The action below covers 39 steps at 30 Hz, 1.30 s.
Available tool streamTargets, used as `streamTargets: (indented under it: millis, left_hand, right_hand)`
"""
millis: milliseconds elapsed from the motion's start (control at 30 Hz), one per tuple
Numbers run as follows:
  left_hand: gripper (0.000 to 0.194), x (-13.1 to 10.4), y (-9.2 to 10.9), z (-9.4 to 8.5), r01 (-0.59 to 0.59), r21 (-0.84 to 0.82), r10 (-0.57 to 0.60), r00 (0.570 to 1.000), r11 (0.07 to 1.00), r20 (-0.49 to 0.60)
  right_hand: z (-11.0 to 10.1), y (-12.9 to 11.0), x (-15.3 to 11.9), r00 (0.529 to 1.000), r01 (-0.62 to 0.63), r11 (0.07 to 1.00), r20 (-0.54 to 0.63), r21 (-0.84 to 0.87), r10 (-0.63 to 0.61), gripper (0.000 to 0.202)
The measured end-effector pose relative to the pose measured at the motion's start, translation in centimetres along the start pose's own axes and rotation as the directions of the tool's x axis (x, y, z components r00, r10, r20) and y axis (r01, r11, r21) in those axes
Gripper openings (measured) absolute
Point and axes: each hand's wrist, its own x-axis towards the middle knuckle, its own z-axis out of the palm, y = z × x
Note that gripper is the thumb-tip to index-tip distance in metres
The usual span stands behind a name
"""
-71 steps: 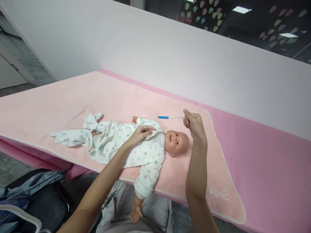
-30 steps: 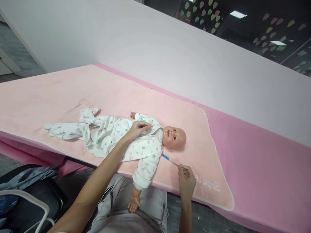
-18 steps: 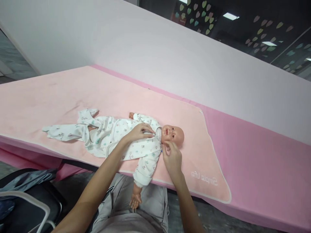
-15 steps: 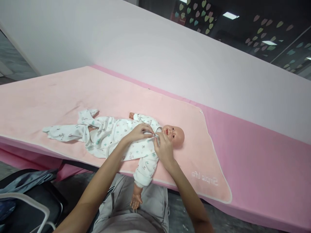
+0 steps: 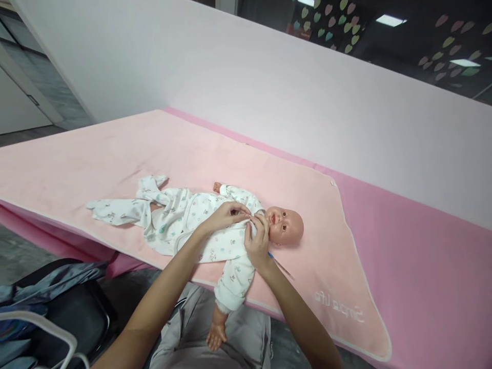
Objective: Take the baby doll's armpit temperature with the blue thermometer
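Observation:
A baby doll [image 5: 286, 226] lies on its back, head to the right, in a white printed baby outfit [image 5: 225, 246]. My left hand [image 5: 227, 215] is closed in a pinch at the outfit's neckline, on the doll's chest. Fingertips of my right hand [image 5: 257, 240] meet it there, just below the doll's chin, also pinching the cloth edge. What exactly lies between the fingertips is too small to make out. One doll arm, its hand [image 5: 217, 334] bare, hangs over the table's near edge. The outfit's legs [image 5: 117, 211] lie loose to the left.
A peach mat [image 5: 315, 297] covers much of the pink-covered table [image 5: 430, 256]. Partly hidden beside my right wrist is a thin blue-ended object [image 5: 282, 267]. A white wall [image 5: 269, 87] rises behind. At the lower left stands a black chair [image 5: 82, 315] with cloth on it.
The view has shifted, so the scene sits further right and lower. Both hands stay at the neckline with small finger shifts. The thin blue-ended object now shows beside my right wrist.

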Motion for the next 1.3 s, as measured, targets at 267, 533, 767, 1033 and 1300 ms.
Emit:
streamTargets:
  millis: [267,533,767,1033,1300]
  left_hand:
    - [0.026,-0.28,0.77,0.24,0.021,0.097,-0.016,0.999,0.995,-0.051]
    - [0.027,-0.4,0.54,0.0,-0.059,0.122,0.058,0.998,0.991,0.007]
    - [0.025,-0.38,0.5,-0.24,-0.131,0.151,0.113,0.986,0.98,0.12]
    - [0.026,-0.41,-0.05,-0.23,-0.084,0.144,0.074,0.994,0.986,0.075]
    - [0.023,-0.37,0.18,-0.31,-0.094,0.122,0.083,0.992,0.988,0.091]
  right_hand:
    - [-0.3,-0.03,0.02,0.996,-0.052,0.999,-0.069,-0.007,0.051,0.015]
    - [-0.22,-0.02,0.05,0.99,0.075,0.997,-0.12,0.021,-0.072,0.018]
    - [-0.12,0.03,0.14,0.978,0.144,0.989,-0.153,0.017,-0.14,0.023]
    - [0.0,0.17,-0.18,0.986,0.124,0.992,-0.114,0.022,-0.121,0.029]
    - [-0.13,-0.02,0.01,0.983,0.127,0.992,-0.137,0.025,-0.122,0.029]
